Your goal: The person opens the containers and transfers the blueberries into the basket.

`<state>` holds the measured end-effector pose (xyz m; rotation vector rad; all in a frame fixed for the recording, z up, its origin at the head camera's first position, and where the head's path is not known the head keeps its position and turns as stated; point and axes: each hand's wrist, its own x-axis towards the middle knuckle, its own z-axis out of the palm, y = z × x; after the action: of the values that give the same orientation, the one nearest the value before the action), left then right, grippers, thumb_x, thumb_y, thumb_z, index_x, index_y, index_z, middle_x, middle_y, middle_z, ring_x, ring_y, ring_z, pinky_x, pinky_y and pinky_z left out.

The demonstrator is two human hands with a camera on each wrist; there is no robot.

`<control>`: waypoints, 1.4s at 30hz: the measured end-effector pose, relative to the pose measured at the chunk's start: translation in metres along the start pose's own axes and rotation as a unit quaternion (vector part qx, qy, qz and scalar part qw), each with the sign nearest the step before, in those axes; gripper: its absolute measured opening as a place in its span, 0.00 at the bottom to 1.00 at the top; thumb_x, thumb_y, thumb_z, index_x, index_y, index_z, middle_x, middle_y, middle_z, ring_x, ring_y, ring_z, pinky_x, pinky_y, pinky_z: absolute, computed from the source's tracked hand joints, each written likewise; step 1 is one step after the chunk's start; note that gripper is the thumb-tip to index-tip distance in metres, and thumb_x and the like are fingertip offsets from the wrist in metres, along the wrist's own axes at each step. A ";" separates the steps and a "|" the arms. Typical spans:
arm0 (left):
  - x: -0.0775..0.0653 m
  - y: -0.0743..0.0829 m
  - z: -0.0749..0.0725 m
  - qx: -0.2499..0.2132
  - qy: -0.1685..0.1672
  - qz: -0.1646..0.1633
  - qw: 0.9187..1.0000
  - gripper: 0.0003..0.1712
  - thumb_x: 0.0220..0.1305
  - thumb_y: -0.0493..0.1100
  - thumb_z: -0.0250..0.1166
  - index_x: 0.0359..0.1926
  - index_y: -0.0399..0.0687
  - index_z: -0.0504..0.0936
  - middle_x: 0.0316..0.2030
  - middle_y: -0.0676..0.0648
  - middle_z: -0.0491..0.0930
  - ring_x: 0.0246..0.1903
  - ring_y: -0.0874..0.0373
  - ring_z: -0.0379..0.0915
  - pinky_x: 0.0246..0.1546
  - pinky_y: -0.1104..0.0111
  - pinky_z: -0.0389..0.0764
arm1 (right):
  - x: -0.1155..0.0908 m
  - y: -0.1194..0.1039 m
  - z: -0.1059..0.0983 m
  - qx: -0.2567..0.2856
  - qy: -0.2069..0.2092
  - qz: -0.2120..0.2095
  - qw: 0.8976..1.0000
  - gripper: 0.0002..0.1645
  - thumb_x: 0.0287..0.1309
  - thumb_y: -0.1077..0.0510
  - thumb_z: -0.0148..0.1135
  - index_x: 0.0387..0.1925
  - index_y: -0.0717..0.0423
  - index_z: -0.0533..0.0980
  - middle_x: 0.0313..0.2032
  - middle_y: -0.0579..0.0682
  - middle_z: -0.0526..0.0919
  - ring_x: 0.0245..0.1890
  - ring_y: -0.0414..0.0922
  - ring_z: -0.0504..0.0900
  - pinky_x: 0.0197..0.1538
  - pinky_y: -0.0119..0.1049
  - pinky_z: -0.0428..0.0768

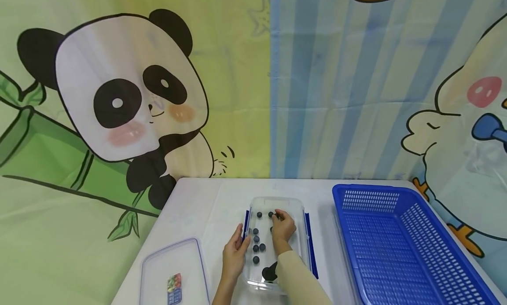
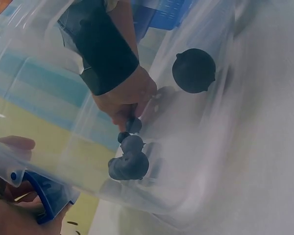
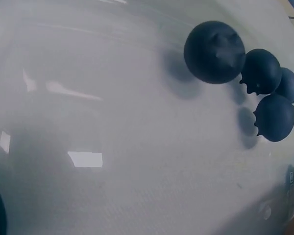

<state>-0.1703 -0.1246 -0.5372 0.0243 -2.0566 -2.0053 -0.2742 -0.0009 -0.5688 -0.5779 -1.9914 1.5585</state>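
A clear plastic container (image 1: 277,202) with blue side clips stands on the table, several blueberries (image 1: 256,239) scattered on its floor. My left hand (image 1: 233,257) grips the container's left wall; the left wrist view shows its fingers around a blue clip (image 2: 51,198). Inside the container, my right hand (image 1: 283,228) reaches toward the far end. Its thumb and fingers pinch a blueberry (image 2: 134,125), seen through the plastic in the left wrist view. Close up in the right wrist view, a large blueberry (image 3: 214,52) sits beside a cluster of others.
To the left lies a clear lid (image 1: 196,256) with a bluish rim and a colourful label (image 1: 174,288). A big blue slotted basket (image 1: 396,234) occupies the right of the white table (image 1: 222,195). A cartoon-printed curtain (image 1: 237,98) hangs behind. Something black (image 1: 269,273) shows beside the right sleeve.
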 end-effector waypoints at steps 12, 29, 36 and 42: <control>-0.004 0.020 0.001 0.026 -0.006 0.024 0.999 0.23 0.62 0.29 0.56 0.57 0.21 0.66 0.58 0.27 0.64 0.58 0.38 0.61 0.57 0.60 0.66 | 0.000 -0.047 0.002 0.106 0.010 0.070 0.992 0.10 0.44 0.72 0.68 0.33 0.64 0.83 0.33 0.58 0.84 0.34 0.50 0.83 0.36 0.34 0.84; 0.004 0.003 -0.003 0.057 0.005 -0.010 0.998 0.23 0.63 0.35 0.59 0.58 0.32 0.70 0.59 0.38 0.68 0.59 0.47 0.63 0.57 0.69 0.66 | 0.143 -0.152 -0.196 0.250 -0.329 0.174 0.894 0.11 0.58 0.66 0.58 0.42 0.57 0.81 0.37 0.46 0.84 0.40 0.40 0.82 0.54 0.33 0.76; 0.005 0.006 -0.009 0.047 0.007 -0.019 0.999 0.23 0.64 0.36 0.59 0.58 0.31 0.69 0.60 0.37 0.67 0.60 0.47 0.62 0.55 0.76 0.66 | 0.196 -0.088 -0.268 0.114 -0.436 0.188 0.873 0.12 0.62 0.67 0.53 0.39 0.56 0.82 0.39 0.49 0.83 0.42 0.43 0.82 0.52 0.36 0.78; 0.006 0.003 -0.006 0.064 -0.004 -0.048 0.997 0.22 0.64 0.37 0.58 0.58 0.34 0.70 0.60 0.39 0.67 0.59 0.48 0.63 0.55 0.75 0.67 | 0.197 -0.024 -0.292 0.071 -0.439 0.233 0.865 0.13 0.63 0.67 0.52 0.46 0.66 0.78 0.40 0.52 0.82 0.42 0.46 0.82 0.55 0.41 0.75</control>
<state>-0.1749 -0.1312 -0.5331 0.1427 -2.2245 -1.9258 -0.2358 0.3332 -0.4616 -0.3085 -2.4307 2.5885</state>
